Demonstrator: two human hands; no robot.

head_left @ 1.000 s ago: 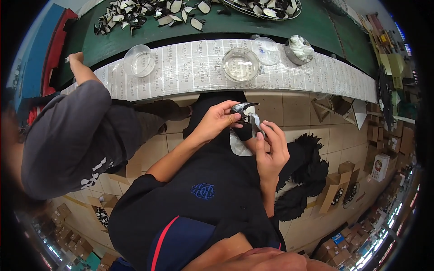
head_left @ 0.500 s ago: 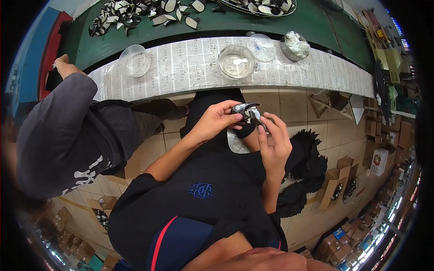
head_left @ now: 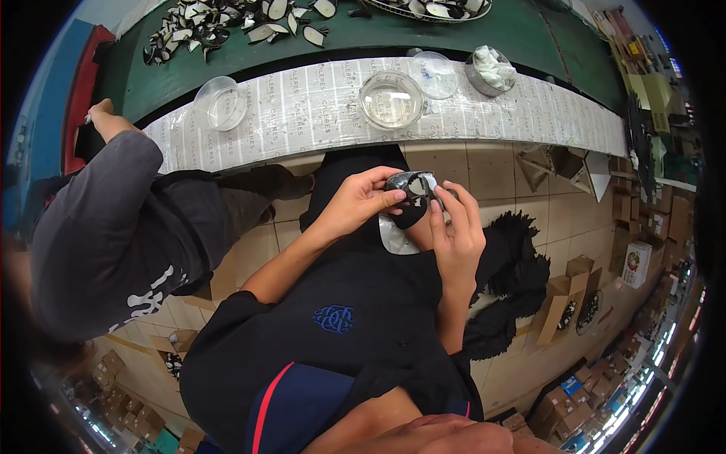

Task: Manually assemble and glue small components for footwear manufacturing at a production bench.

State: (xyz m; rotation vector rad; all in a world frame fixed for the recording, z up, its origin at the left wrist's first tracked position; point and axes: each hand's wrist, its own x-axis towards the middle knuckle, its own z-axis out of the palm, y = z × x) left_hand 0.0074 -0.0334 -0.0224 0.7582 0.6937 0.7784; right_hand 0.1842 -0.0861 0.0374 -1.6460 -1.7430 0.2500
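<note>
Above my lap, my left hand [head_left: 368, 198] is closed on a glossy black curved shoe piece [head_left: 401, 181] with a pale inside, thumb on the near side and fingers behind. My right hand [head_left: 458, 225] pinches at the piece's right end, thumb and fingertips close together. A small white bit [head_left: 432, 180], perhaps cloth, shows beside those fingertips; its kind is hard to make out. Below the hands, a pale grey sheet [head_left: 396, 236] lies on my lap.
A paper-covered ledge [head_left: 302, 106] runs ahead, bearing a clear glass bowl [head_left: 392, 101], plastic tubs [head_left: 221, 104] and a cup of white wads [head_left: 492, 70]. Similar black-and-white pieces [head_left: 198, 26] lie on the green conveyor [head_left: 333, 57]. A co-worker [head_left: 113, 219] stands at left.
The shoe piece has turned slightly in my fingers, showing more pale inside. My right fingertips have shifted a little along its right end; the white bit shows less.
</note>
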